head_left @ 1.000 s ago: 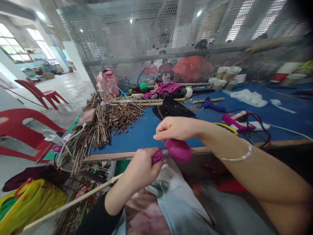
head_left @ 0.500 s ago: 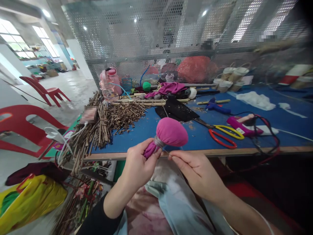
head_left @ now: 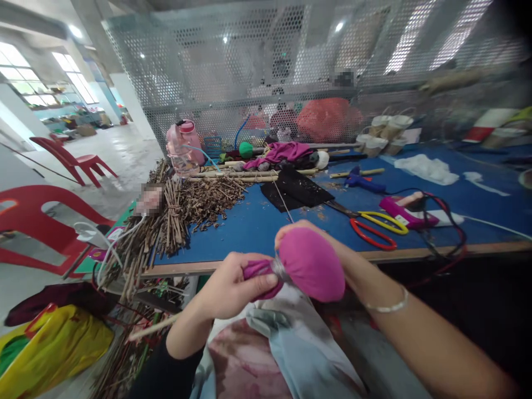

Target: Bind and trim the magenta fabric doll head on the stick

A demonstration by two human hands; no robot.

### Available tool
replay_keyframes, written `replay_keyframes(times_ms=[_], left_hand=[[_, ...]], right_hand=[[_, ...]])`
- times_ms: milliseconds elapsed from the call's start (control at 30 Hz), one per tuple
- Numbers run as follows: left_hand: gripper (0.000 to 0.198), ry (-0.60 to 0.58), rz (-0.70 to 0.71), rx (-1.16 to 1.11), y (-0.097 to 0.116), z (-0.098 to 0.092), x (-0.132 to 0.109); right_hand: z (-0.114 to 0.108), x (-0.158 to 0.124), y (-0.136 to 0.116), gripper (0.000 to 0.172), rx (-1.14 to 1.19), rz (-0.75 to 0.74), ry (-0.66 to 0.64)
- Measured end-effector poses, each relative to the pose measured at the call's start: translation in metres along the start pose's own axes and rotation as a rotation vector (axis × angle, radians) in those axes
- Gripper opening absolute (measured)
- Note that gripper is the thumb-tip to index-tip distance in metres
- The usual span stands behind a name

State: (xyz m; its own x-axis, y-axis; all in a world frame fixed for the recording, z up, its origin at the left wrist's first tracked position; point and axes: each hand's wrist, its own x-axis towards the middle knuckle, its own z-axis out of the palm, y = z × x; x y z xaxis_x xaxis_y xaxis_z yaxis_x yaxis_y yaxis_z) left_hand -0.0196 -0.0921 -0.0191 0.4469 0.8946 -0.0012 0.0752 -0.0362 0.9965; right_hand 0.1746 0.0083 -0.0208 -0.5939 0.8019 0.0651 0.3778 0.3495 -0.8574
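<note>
A round magenta cloth bundle [head_left: 313, 265] is tilted over the table's front edge, its ball end to the right. Grey thread [head_left: 281, 270] is wound round its gathered neck. My left hand [head_left: 233, 285] is closed on the loose cloth below that neck, thumb close to the winding. Behind the ball, my right hand [head_left: 293, 226] is bent round with its fingers partly hidden. A strand of thread runs from the table to these fingers. A pale stick [head_left: 154, 327] shows past my left forearm; whether it joins the bundle is hidden.
Dry twigs [head_left: 177, 216] lie on the blue table's left. Black cloth [head_left: 297, 188], scissors [head_left: 376, 227], a blue glue gun [head_left: 363, 182] and a magenta device with cables [head_left: 409, 213] lie beyond my hands. A perforated metal screen [head_left: 233, 61] stands behind.
My right hand has gone from in front of the bundle, where it pinched the thread, to behind the ball. The bundle has come nearer and tipped with its ball lower right.
</note>
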Motion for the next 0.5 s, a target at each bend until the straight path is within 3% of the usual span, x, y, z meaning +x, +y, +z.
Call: replay_keyframes(times_ms=[33,100,167,233,333,500], left_hand=[[0.028,-0.037,-0.021,0.111,0.001,0.000,0.001],[0.025,0.009,-0.029,0.336,0.001,0.003,0.006],[0.025,0.181,-0.005,0.490,-0.002,0.006,0.013],[0.024,0.364,0.037,0.548,-0.006,0.007,0.019],[0.017,0.489,0.111,0.544,-0.010,0.008,0.023],[0.021,0.540,0.160,0.426,-0.010,0.012,0.019]], right_hand=[[-0.011,0.009,-0.010,0.017,-0.060,-0.033,-0.071],[-0.025,0.020,-0.037,0.013,-0.326,-0.163,-0.210],[-0.027,0.017,-0.066,0.017,-0.660,-0.272,-0.237],[-0.016,0.001,-0.084,0.022,-0.839,-0.271,-0.158],[0.014,-0.033,-0.083,0.026,-0.739,-0.193,0.006],[0.047,-0.066,-0.041,0.027,-0.256,-0.097,0.266]])
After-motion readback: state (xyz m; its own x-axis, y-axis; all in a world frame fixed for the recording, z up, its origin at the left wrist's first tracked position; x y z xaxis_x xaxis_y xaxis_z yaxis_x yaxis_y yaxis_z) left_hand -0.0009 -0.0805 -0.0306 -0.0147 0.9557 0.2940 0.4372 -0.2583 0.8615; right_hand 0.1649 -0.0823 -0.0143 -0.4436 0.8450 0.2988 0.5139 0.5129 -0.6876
